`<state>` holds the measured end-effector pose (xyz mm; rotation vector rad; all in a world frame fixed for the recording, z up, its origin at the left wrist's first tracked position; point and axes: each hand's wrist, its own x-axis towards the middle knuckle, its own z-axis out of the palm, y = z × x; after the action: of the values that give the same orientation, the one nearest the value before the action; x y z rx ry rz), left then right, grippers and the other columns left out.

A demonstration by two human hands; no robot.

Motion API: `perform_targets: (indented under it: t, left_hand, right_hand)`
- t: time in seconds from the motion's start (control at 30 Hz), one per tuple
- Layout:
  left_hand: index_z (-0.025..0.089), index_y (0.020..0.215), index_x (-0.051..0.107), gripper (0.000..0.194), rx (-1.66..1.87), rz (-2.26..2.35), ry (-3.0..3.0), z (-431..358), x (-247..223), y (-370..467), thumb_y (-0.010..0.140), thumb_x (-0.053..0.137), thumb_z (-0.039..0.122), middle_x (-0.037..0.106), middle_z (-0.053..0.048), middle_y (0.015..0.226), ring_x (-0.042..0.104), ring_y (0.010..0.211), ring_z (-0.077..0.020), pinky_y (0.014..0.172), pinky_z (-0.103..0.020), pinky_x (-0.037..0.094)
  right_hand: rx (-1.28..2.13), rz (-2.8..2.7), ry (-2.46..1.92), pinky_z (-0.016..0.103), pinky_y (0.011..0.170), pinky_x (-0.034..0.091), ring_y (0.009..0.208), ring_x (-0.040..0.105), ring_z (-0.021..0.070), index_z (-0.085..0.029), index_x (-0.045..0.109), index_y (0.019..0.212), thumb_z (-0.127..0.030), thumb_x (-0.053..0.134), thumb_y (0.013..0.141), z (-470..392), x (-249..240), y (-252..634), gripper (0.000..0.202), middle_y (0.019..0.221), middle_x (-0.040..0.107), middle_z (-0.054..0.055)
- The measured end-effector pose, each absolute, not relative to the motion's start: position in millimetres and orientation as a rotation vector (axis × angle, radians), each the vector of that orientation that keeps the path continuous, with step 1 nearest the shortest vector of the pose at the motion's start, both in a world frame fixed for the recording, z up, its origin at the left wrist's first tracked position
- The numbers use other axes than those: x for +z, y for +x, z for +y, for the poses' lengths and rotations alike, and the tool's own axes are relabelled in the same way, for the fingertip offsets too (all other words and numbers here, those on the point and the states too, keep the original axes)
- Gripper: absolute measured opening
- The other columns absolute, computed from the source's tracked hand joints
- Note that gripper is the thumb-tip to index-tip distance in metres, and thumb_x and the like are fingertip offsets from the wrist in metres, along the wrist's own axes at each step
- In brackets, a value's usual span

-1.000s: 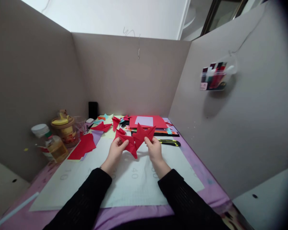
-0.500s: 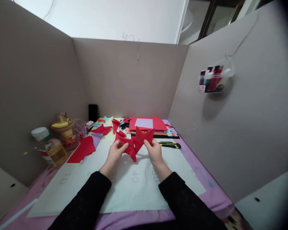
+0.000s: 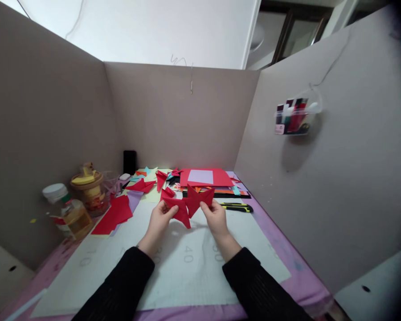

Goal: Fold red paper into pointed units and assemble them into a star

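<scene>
Above the white mat [image 3: 173, 285], I hold red folded origami paper [image 3: 195, 199] between both hands. My left hand [image 3: 160, 220] pinches its left part by thumb and fingers. My right hand [image 3: 215, 216] grips the right part with the thumb on the near face. Pointed flaps stick out upward and downward, and the two halves meet at a narrow place in the middle. Whether they are one piece or two joined, I cannot tell. Another red folded piece [image 3: 167, 193] shows just behind the left half.
Red paper sheets [image 3: 115, 216] lie at the left, near a bottle of amber liquid [image 3: 78, 218] and a yellow-lidded jar [image 3: 92, 191]. Small folded pieces [image 3: 140, 185] and a stack of coloured paper [image 3: 222, 177] sit at the back. A yellow-black cutter [image 3: 239, 207] rests at the right.
The whole view has shifted slightly, with the table lower in the picture. The right half of the red paper has tilted and looks flatter. Both hands keep their hold.
</scene>
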<state>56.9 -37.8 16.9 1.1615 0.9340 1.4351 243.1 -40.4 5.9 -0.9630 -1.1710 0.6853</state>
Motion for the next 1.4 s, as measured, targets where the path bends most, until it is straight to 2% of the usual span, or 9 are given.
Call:
perform_targets:
  t: [0.23, 0.4, 0.53, 0.7, 0.93, 1.4]
  left_hand:
    - [0.014, 0.089, 0.068, 0.035, 1.411, 0.979, 1.236, -37.1, 14.7, 54.1, 0.064, 0.080, 0.035, 0.073, -0.008, 0.086, 0.066, 0.078, -0.0236, 0.072, -0.033, 0.051]
    - [0.015, 0.087, 0.069, 0.031, 1.413, 1.003, 1.261, -34.8, 10.8, 51.9, 0.064, 0.079, 0.033, 0.072, -0.008, 0.087, 0.066, 0.079, -0.0232, 0.072, -0.032, 0.050]
    - [0.015, 0.088, 0.069, 0.034, 1.399, 0.995, 1.250, -35.4, 11.5, 51.9, 0.064, 0.080, 0.035, 0.073, -0.008, 0.087, 0.066, 0.078, -0.0238, 0.071, -0.032, 0.050]
    - [0.014, 0.089, 0.070, 0.037, 1.348, 0.968, 1.227, -38.9, 16.5, 54.1, 0.063, 0.080, 0.039, 0.074, -0.010, 0.089, 0.067, 0.079, -0.0254, 0.072, -0.034, 0.051]
    - [0.013, 0.087, 0.071, 0.039, 1.313, 0.959, 1.188, -40.5, 19.4, 56.6, 0.060, 0.082, 0.039, 0.075, -0.011, 0.089, 0.069, 0.081, -0.0272, 0.076, -0.036, 0.051]
    - [0.014, 0.084, 0.072, 0.035, 1.236, 0.973, 1.231, -44.8, 25.5, 56.9, 0.060, 0.082, 0.037, 0.075, -0.010, 0.082, 0.068, 0.074, -0.0252, 0.067, -0.032, 0.049]
  right_hand:
    - [0.356, -1.365, -1.008, 0.029, 0.063, 0.043, 0.068, 0.053, 0.0181, -0.020, 0.071, 0.080, -0.031, 0.061, 0.081, -46.7, 13.5, 247.6, 0.014, 0.073, 0.064, 0.003]
    - [0.228, -1.428, -0.935, 0.034, 0.070, 0.043, 0.071, 0.053, 0.0202, -0.024, 0.071, 0.085, -0.030, 0.060, 0.084, -50.1, 19.6, 249.3, 0.014, 0.075, 0.065, 0.004]
    - [0.225, -1.437, -0.937, 0.033, 0.069, 0.043, 0.069, 0.052, 0.0195, -0.024, 0.071, 0.082, -0.031, 0.060, 0.085, -49.2, 18.9, 249.8, 0.013, 0.074, 0.065, 0.003]
    - [0.278, -1.379, -0.991, 0.032, 0.068, 0.043, 0.067, 0.051, 0.0184, -0.022, 0.071, 0.079, -0.032, 0.061, 0.082, -47.6, 15.6, 250.2, 0.015, 0.069, 0.062, 0.003]
    - [0.720, -1.110, -0.967, 0.032, 0.068, 0.049, 0.072, 0.062, 0.0209, -0.016, 0.070, 0.085, -0.041, 0.066, 0.076, -41.0, 9.0, 245.8, 0.027, 0.082, 0.072, 0.007]
    - [0.807, -1.140, -0.916, 0.034, 0.071, 0.050, 0.074, 0.065, 0.0220, -0.016, 0.071, 0.082, -0.038, 0.066, 0.076, -42.9, 12.7, 243.8, 0.023, 0.082, 0.073, 0.006]
